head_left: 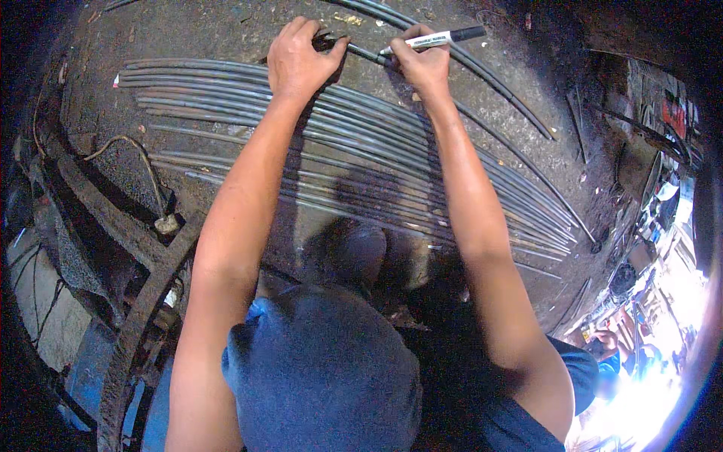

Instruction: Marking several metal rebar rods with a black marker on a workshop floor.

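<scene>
My right hand (423, 66) pinches a white marker with a dark end (440, 39). The marker's tip points left and meets a dark metal rod (365, 51) lying between my hands. My left hand (303, 62) is closed on that rod, its thumb against it and its other fingers curled over. A small dark shape shows between thumb and forefinger; I cannot make it out. Below both hands a row of long grey metal rods (361, 128) lies side by side on the ground, passing under my forearms.
More long rods (497, 84) run past my right hand toward the right. A rusty curved metal frame (143, 316) and a bent cable (154, 177) stand at the left. Dark blue cloth (324, 369) fills the lower middle. People (614, 350) and clutter show at the bright far right.
</scene>
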